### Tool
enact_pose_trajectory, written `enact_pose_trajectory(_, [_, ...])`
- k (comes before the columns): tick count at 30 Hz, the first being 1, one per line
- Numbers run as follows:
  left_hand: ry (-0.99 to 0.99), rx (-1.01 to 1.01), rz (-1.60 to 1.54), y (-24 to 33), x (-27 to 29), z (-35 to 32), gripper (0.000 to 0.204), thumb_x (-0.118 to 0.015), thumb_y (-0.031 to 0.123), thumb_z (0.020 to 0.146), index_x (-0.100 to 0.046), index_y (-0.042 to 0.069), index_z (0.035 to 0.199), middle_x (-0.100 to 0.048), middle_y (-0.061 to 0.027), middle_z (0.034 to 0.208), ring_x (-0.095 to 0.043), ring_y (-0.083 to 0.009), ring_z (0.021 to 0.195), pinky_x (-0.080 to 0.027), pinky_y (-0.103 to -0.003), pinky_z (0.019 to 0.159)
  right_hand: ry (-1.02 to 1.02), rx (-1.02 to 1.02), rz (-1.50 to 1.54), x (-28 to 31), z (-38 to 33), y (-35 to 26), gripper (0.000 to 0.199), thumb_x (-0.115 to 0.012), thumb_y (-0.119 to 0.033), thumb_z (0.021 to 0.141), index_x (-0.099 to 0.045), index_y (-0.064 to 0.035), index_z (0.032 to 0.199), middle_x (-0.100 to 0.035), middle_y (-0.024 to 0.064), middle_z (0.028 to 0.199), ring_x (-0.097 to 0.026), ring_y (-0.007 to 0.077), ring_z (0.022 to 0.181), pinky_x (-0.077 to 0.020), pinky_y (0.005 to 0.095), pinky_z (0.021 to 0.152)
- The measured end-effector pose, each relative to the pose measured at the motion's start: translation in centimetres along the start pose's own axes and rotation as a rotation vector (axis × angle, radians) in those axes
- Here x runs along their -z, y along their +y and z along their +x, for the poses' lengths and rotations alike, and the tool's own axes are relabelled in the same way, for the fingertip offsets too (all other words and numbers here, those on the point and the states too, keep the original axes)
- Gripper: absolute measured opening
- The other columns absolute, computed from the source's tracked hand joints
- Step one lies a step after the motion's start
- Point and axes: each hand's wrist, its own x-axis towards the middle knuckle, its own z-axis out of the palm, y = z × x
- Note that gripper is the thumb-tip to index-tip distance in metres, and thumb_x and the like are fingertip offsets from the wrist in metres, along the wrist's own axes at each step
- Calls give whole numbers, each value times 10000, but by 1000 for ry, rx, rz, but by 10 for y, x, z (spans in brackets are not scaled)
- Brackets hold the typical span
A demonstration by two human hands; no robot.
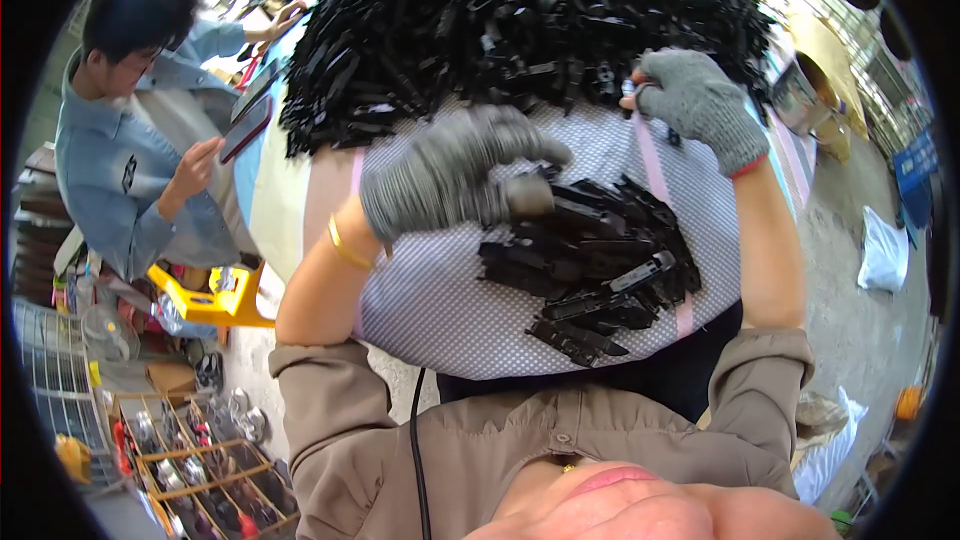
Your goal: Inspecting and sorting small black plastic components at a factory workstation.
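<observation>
Small pile of black pieces [610,265] on the patterned cloth [425,295], near its front edge; the blurred left hand [455,175] curls at the pile's far-left corner, the right [697,105] at the large heap's [520,20] near edge, and whether either grasps a piece cannot be told. Disturbing the heap's foot could send loose pieces sliding into the pile; a brushing sleeve [335,385] could push the nearest pieces off the edge.

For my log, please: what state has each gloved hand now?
Left hand: partly open, near the small pile of black pieces.
Right hand: curled; whether it holds something cannot be told.
</observation>
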Motion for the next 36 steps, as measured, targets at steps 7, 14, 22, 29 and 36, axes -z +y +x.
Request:
enact_pose_trajectory(7, [33, 796, 713, -81, 66, -44, 410, -716, 219, 710, -601, 87, 1081, -618, -113, 928, -594, -301, 923, -467, -351, 843, -82, -20, -133, -9, 0, 7, 191, -589, -195, 715, -635, -43, 820, -592, 155, 798, -582, 320, 803, -458, 394, 733])
enact_pose_trajectory(14, [-197, 868, 848, -96, 31, -23, 406, -611, 217, 745, -559, 99, 1130, -598, -151, 1064, -571, -298, 1018, -460, -370, 893, -176, -33, -185, -4, -5, -14, 205, -580, -204, 714, -618, -58, 852, -598, 159, 853, -574, 315, 882, -453, 402, 797])
enact_pose_trajectory(22, [-70, 678, 796, -62, 5, -7, 345, -589, 313, 805, -590, 99, 1075, -617, -116, 966, -559, -294, 968, -447, -384, 877, -93, 38, -119, 5, -7, -20, 152, -587, -143, 679, -534, -20, 751, -543, 131, 706, -560, 289, 690, -443, 373, 638])
enact_pose_trajectory(29, [240, 665, 517, -61, 4, -6, 362, -581, 187, 822, -521, 78, 1161, -631, -111, 894, -605, -280, 802, -493, -376, 795, -124, 272, 151, -11, -15, -52, 188, -571, 15, 663, -613, -34, 839, -570, 142, 803, -578, 286, 743, -473, 342, 684])
enact_pose_trajectory(36, [250, 550, -12, -28, -1, 1, 376, -471, 12, 848, -518, 93, 1212, -594, -35, 759, -582, -61, 717, -483, -190, 658, -172, 203, -85, -5, -21, -61, 165, -587, -81, 703, -608, -58, 866, -560, 135, 831, -556, 317, 847, -441, 406, 767])
